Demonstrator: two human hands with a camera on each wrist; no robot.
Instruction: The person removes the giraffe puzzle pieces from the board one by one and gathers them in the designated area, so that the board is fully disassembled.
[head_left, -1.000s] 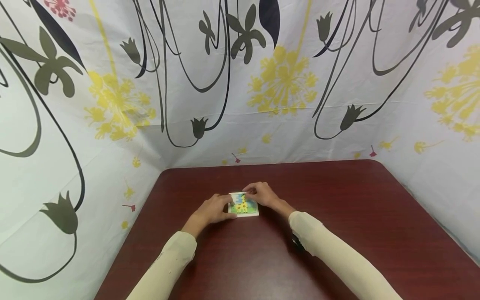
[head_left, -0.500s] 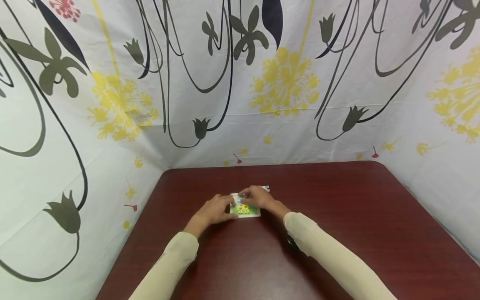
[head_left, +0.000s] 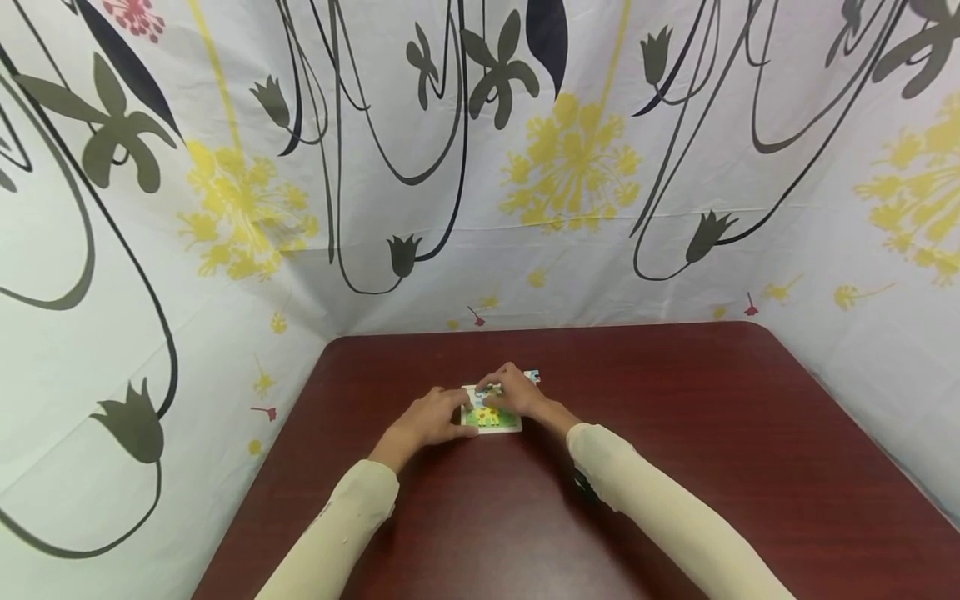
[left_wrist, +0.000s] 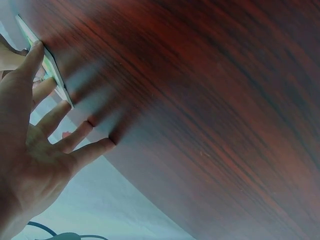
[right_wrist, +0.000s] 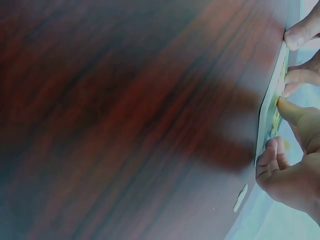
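A small jigsaw puzzle (head_left: 491, 422) with a yellow giraffe on green, in a white-edged tray, lies on the table. My left hand (head_left: 431, 417) steadies its left side, thumb at the front corner. In the left wrist view the left hand's fingers (left_wrist: 55, 120) are spread and fairly straight, their tips at the tray edge and on the table. Over the puzzle's upper part, my right hand (head_left: 519, 393) curls its thumb and fingers around a piece at the giraffe's head, mostly hidden by the hand. The right thumb (right_wrist: 290, 107) is down on the picture in the right wrist view.
Behind the right hand a loose puzzle piece (head_left: 532, 376) lies on the dark red wooden table (head_left: 637, 467); the right wrist view also has this loose piece (right_wrist: 240, 198). A white flower-patterned cloth (head_left: 525, 275) hangs along the table's back and sides.
My right hand has shifted slightly left over the puzzle, covering more of the giraffe's upper part and uncovering the loose piece behind it. The left hand has stayed in place.
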